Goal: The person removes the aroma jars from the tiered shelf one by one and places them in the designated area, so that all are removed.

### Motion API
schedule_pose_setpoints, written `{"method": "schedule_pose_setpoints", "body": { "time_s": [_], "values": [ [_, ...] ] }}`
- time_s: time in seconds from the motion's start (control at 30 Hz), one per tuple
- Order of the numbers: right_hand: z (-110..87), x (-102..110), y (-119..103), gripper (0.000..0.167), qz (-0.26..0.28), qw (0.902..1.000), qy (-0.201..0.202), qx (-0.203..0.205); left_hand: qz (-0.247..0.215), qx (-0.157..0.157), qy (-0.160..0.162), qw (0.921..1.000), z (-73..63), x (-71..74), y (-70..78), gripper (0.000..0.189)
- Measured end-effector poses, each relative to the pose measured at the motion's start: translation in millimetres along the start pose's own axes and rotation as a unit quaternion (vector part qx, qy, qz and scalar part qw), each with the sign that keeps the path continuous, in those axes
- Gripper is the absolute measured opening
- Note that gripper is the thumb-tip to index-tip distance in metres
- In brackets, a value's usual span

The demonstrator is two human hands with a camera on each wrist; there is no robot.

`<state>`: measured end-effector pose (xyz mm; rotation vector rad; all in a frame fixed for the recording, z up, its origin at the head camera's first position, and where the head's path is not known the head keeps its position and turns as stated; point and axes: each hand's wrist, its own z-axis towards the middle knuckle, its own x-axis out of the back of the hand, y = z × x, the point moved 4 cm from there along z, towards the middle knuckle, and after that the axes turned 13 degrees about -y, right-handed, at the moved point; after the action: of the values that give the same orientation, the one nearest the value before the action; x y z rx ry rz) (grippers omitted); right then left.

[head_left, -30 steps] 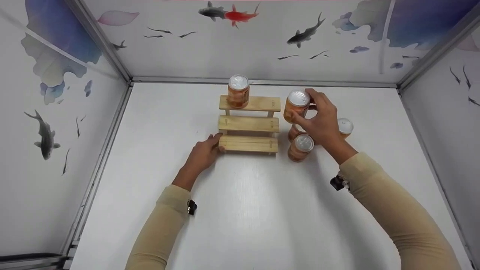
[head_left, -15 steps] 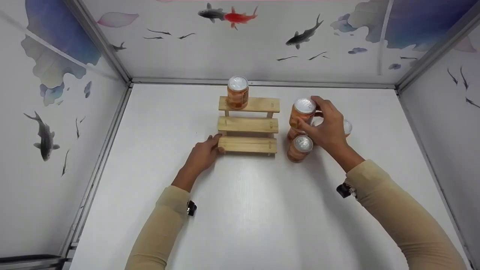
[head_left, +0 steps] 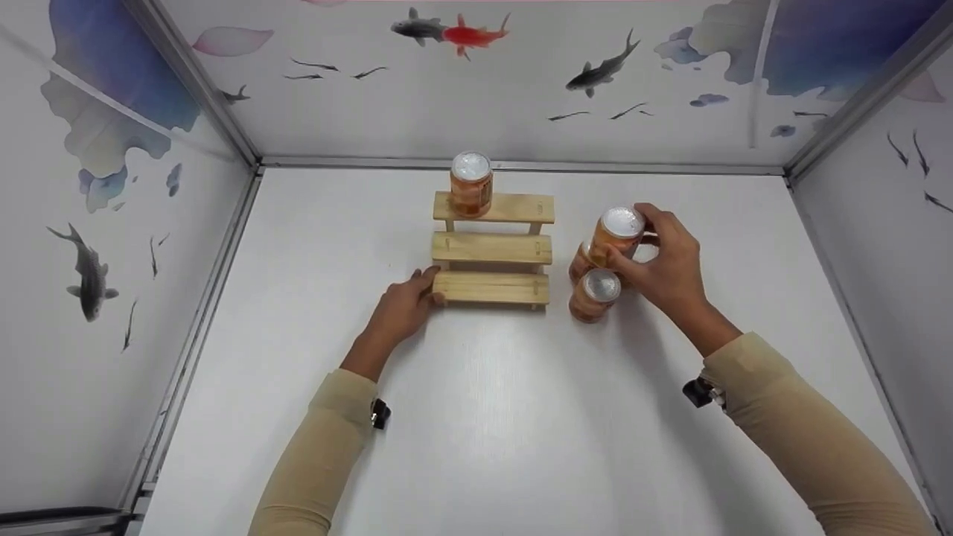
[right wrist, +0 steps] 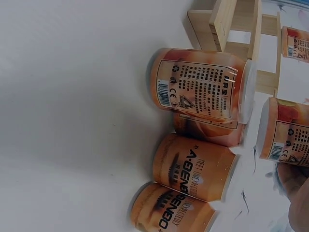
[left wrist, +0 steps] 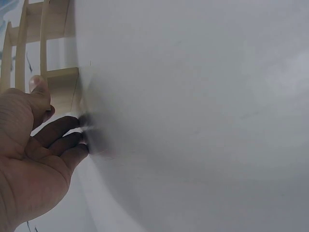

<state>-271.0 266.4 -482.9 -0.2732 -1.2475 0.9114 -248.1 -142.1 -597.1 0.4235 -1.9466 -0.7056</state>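
My left hand (head_left: 406, 304) grips the left end of a three-step wooden rack (head_left: 491, 287) at its lowest step. In the left wrist view, thumb and forefinger are at the step's end while the other fingers curl near the table. My right hand (head_left: 672, 266) holds an orange can (head_left: 614, 237) with a silver lid, thumb on one side and fingers on the other. That can (right wrist: 289, 130) is raised above several like cans on the table, among them a front can (head_left: 593, 298) and a can (right wrist: 193, 166) with black lettering. Another can (head_left: 471, 187) stands on the rack's top step, at its left.
The standing cans are grouped close together just right of the rack. A white table (head_left: 476, 432) carries everything, with fish-printed panels (head_left: 521, 97) behind and at both sides. A metal rail (head_left: 633, 170) runs along the table's back edge.
My right hand has carried its can to the right and nearer to me, away from the top step and over the grouped cans. The left hand and the rack stay in place.
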Motion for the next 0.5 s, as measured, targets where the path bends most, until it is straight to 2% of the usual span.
{"method": "schedule_pose_setpoints", "body": {
  "time_s": [0.27, 0.5],
  "values": [
    [-11.3, 4.9, 4.7, 0.068, -0.017, 0.9999, 0.000, -0.003, 0.003, -0.009, -0.001, 1.0000, -0.9, 0.5, 0.0, 0.066],
    [-20.8, 8.7, 8.0, 0.068, -0.027, 0.9995, 0.004, -0.013, -0.007, 0.001, -0.010, 0.9999, -0.5, -0.2, 0.5, 0.069]
  ]
}}
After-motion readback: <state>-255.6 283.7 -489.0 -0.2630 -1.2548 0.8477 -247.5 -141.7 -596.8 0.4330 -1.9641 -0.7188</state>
